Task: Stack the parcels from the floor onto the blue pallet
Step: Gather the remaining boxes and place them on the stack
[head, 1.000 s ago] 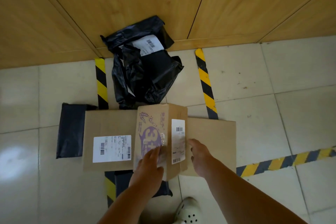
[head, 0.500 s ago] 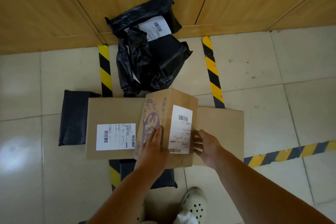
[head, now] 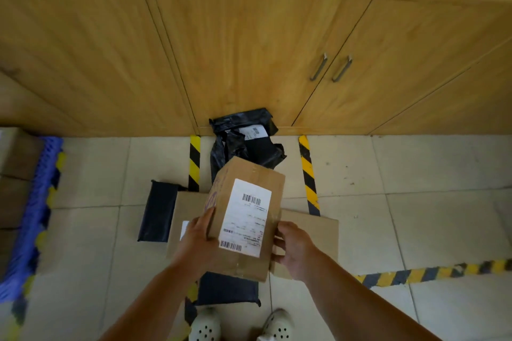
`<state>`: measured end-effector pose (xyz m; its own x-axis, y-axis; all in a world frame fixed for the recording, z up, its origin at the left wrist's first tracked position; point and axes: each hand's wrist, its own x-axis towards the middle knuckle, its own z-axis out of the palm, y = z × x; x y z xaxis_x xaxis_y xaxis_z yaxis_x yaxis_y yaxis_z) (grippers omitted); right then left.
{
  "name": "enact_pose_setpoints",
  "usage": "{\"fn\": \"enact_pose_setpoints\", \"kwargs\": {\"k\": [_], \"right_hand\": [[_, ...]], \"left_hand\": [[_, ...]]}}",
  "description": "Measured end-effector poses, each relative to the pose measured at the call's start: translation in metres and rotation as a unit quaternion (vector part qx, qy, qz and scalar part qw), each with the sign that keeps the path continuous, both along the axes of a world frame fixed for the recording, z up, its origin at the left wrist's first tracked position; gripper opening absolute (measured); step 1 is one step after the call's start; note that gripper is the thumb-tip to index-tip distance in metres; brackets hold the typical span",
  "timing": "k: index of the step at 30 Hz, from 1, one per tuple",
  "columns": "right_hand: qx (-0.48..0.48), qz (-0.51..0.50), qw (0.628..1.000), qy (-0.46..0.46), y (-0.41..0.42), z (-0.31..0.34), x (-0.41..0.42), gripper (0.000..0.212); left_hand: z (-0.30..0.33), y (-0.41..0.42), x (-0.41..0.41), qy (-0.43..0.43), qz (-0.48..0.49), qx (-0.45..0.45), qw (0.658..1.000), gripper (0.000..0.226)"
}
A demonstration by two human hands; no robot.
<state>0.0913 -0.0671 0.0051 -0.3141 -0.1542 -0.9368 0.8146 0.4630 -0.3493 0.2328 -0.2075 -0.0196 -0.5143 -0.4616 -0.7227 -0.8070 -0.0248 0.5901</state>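
Now you are lifting the small brown labelled cardboard box [head: 246, 219] clear of the flat cardboard parcel [head: 310, 235] — left hand [head: 198, 241] and right hand [head: 295, 249] gripping opposite sides — ready for the blue plastic pallet [head: 33, 202] to your left.

no wording can be read anywhere. the cardboard box [head: 246, 219] carries a white shipping label [head: 245, 217] with one barcode near its top and another at its bottom edge, the lines of print between them too small and blurred to make out; purple printing on its left side is partly hidden. the crumpled black bag [head: 249, 144] by the cabinet bears a white label [head: 253, 131] with a barcode, also illegible
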Motion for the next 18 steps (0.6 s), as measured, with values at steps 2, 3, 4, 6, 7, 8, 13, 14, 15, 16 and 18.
{"fn": "enact_pose_setpoints", "kwargs": {"k": [2,3,4,6,7,8,13,14,15,16,18], "right_hand": [[-0.020,0.025,0.999,0.012,-0.012,0.050,0.008,0.026],[-0.033,0.034,0.999,0.019,-0.017,0.074,0.012,0.027],[-0.043,0.042,0.998,0.023,-0.022,0.099,0.016,0.027],[-0.049,0.042,0.998,0.023,-0.030,0.146,0.024,0.029],[-0.050,0.038,0.998,0.025,-0.034,0.169,0.027,0.030],[-0.051,0.036,0.998,0.029,-0.037,0.191,0.031,0.030],[-0.060,0.073,0.994,0.061,-0.050,0.286,0.050,0.034],[-0.070,0.086,0.991,0.070,-0.053,0.300,0.053,0.038],[-0.078,0.100,0.989,0.077,-0.054,0.311,0.057,0.042],[-0.091,0.114,0.986,0.081,-0.056,0.323,0.061,0.043],[-0.115,0.138,0.980,0.089,-0.060,0.345,0.070,0.041]], "left_hand": [[0.055,-0.009,0.009,0.012,0.018,-0.006,1.000,0.051],[0.082,-0.014,0.015,0.017,0.024,-0.007,1.000,0.050],[0.103,-0.019,0.024,0.020,0.029,-0.012,0.999,0.056],[0.142,-0.031,0.041,0.039,0.037,-0.025,0.998,0.064],[0.157,-0.038,0.049,0.055,0.051,-0.027,0.997,0.060],[0.173,-0.043,0.057,0.068,0.057,-0.027,0.996,0.055],[0.282,-0.051,0.084,0.119,0.087,-0.038,0.988,0.051],[0.295,-0.052,0.091,0.128,0.101,-0.038,0.986,0.050],[0.306,-0.051,0.097,0.131,0.119,-0.043,0.983,0.047],[0.319,-0.050,0.102,0.136,0.137,-0.052,0.980,0.044],[0.338,-0.048,0.110,0.150,0.178,-0.074,0.970,0.047]]}}
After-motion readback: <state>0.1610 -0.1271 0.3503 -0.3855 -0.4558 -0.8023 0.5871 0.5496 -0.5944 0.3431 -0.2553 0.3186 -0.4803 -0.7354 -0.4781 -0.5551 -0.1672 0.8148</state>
